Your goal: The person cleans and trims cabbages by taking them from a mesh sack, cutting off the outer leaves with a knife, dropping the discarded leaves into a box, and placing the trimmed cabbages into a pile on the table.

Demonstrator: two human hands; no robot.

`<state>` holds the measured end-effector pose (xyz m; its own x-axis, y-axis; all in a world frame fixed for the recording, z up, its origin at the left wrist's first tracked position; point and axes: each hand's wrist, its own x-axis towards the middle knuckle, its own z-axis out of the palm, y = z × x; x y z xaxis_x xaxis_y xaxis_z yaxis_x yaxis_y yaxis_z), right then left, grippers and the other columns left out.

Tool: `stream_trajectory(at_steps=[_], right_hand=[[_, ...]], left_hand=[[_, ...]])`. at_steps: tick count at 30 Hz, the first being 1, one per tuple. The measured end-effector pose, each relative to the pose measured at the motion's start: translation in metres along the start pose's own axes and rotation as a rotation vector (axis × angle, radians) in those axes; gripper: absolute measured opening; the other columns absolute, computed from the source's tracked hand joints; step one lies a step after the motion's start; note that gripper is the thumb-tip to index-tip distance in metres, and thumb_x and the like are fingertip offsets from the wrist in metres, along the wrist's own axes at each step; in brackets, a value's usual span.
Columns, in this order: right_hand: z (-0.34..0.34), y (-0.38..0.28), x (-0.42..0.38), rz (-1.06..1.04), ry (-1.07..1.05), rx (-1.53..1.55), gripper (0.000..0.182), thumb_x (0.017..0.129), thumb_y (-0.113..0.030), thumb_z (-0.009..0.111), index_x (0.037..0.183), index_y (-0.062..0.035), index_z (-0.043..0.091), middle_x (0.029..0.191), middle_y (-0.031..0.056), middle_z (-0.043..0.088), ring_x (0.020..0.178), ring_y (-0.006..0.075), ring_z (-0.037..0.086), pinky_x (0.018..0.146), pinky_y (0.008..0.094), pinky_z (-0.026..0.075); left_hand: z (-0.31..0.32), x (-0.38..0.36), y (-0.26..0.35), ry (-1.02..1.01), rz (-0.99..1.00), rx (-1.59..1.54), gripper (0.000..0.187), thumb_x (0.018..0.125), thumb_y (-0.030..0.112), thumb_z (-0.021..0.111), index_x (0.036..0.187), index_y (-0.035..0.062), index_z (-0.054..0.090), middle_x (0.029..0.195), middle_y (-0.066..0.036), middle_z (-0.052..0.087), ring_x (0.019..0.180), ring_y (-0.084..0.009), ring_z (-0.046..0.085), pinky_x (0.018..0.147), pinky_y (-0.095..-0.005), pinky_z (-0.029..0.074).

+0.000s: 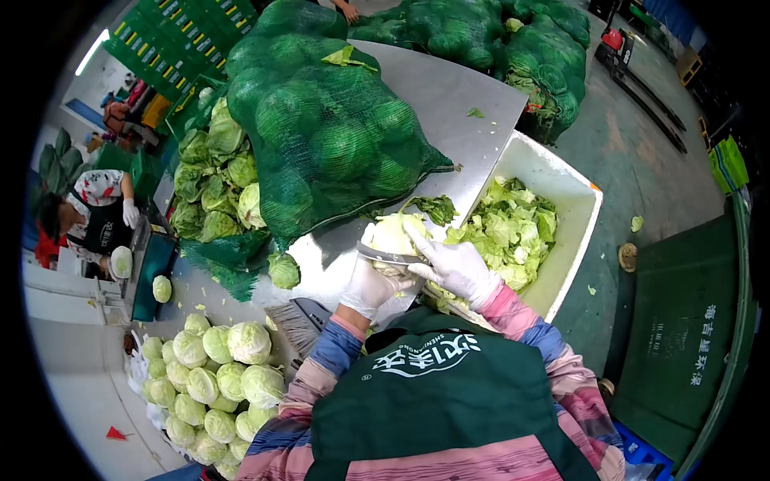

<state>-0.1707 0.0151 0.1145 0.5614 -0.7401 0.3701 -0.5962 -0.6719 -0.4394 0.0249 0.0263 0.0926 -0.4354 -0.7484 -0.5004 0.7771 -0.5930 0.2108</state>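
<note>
My left hand (369, 276), in a white glove, is closed around a pale cabbage (395, 232) from its left and lower side. My right hand (455, 268), also gloved, grips a knife (389, 256) whose blade lies across the cabbage. Both hands are over the metal table (473, 88), near its front edge. Just beyond them sits a full green net bag of cabbages (321, 136). Dark leaves (435, 208) lie beside the cabbage. On the right, a white foam box (573, 216) holds cut leaves (513, 232).
Trimmed cabbages (216, 385) are piled at the lower left, near a brush (295, 327). Untrimmed cabbages (216, 184) spill from another net at left. A co-worker (100, 208) stands far left. At right are a green bin (682, 321) and a pallet jack (634, 80).
</note>
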Motion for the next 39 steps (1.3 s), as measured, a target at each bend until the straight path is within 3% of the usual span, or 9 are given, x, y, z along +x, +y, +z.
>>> stream_trajectory(at_steps=[5,9,13,17,19,27,30,35,39], right_hand=[[-0.005,0.003,0.002,0.024,-0.368,-0.184,0.069,0.092,-0.044,0.052,0.149,-0.0160,0.025,0.073,0.0133,0.064,0.054,0.0272,0.061,0.047,0.0376,0.048],[0.013,0.015,-0.007,-0.049,-0.051,-0.037,0.059,0.094,-0.041,0.052,0.143,-0.0119,0.039,0.072,0.0082,0.064,0.049,0.0225,0.058,0.041,0.0343,0.045],[-0.011,0.049,0.001,0.936,0.420,0.971,0.040,0.098,-0.034,0.049,0.120,-0.0024,0.062,0.063,0.0029,0.063,0.054,0.0161,0.060,0.049,0.0320,0.048],[-0.012,0.094,-0.027,0.905,0.070,-0.201,0.058,0.096,-0.041,0.050,0.137,0.0005,0.043,0.076,0.0179,0.065,0.061,0.0294,0.063,0.058,0.0401,0.049],[-0.027,0.057,-0.013,0.821,0.263,0.685,0.070,0.091,-0.034,0.062,0.146,-0.0040,0.030,0.071,0.0104,0.061,0.060,0.0124,0.057,0.057,0.0273,0.047],[-0.017,-0.017,0.035,0.292,0.184,0.567,0.048,0.081,-0.028,0.073,0.121,-0.0082,0.058,0.075,0.0116,0.065,0.066,0.0184,0.065,0.061,0.0289,0.050],[0.012,0.006,0.036,0.391,0.209,0.476,0.019,0.082,-0.023,0.070,0.089,-0.0057,0.064,0.076,0.0142,0.068,0.069,0.0269,0.068,0.061,0.0324,0.052],[0.056,0.095,-0.024,0.687,0.231,0.523,0.024,0.087,-0.019,0.066,0.092,0.0038,0.064,0.083,0.0130,0.069,0.069,0.0178,0.064,0.062,0.0299,0.049],[0.063,0.087,-0.071,0.880,0.099,0.643,0.022,0.088,-0.022,0.066,0.091,-0.0005,0.065,0.063,-0.0002,0.056,0.050,0.0071,0.047,0.046,0.0231,0.037]], left_hand=[[-0.017,0.002,0.004,-0.209,-0.121,0.157,0.064,0.087,0.066,0.044,0.132,0.0206,0.052,0.126,-0.006,0.058,0.111,-0.0231,0.055,0.088,-0.0455,0.045],[0.002,-0.008,-0.011,0.120,-0.019,0.273,0.061,0.092,0.063,0.038,0.131,0.0193,0.052,0.124,-0.004,0.059,0.107,-0.0219,0.058,0.078,-0.0423,0.049],[0.020,-0.026,-0.018,0.073,0.078,0.082,0.068,0.092,0.065,0.036,0.138,0.0155,0.044,0.134,-0.011,0.052,0.112,-0.0299,0.057,0.080,-0.0462,0.048],[0.010,-0.036,-0.004,-0.171,0.019,-0.048,0.074,0.090,0.067,0.036,0.139,0.0118,0.041,0.136,-0.017,0.048,0.117,-0.0381,0.051,0.080,-0.0478,0.047],[-0.011,-0.026,-0.002,-0.365,0.007,-0.058,0.076,0.090,0.069,0.032,0.141,0.0123,0.039,0.141,-0.015,0.043,0.125,-0.0391,0.044,0.097,-0.0492,0.043],[-0.024,-0.019,-0.003,-0.264,-0.059,-0.070,0.076,0.091,0.068,0.028,0.140,0.0110,0.039,0.135,-0.026,0.045,0.113,-0.0468,0.053,0.076,-0.0493,0.051],[-0.053,-0.020,-0.013,-0.165,-0.166,-0.121,0.074,0.091,0.064,0.032,0.139,0.0090,0.039,0.129,-0.029,0.048,0.108,-0.0455,0.054,0.075,-0.0479,0.051],[-0.064,-0.040,-0.007,-0.302,-0.135,-0.438,0.073,0.089,0.061,0.039,0.137,0.0071,0.040,0.120,-0.028,0.050,0.100,-0.0403,0.056,0.074,-0.0432,0.051],[-0.110,-0.076,0.049,-0.044,0.447,-0.433,0.061,0.088,0.050,0.049,0.131,0.0075,0.047,0.125,-0.016,0.054,0.109,-0.0326,0.055,0.087,-0.0412,0.049]])
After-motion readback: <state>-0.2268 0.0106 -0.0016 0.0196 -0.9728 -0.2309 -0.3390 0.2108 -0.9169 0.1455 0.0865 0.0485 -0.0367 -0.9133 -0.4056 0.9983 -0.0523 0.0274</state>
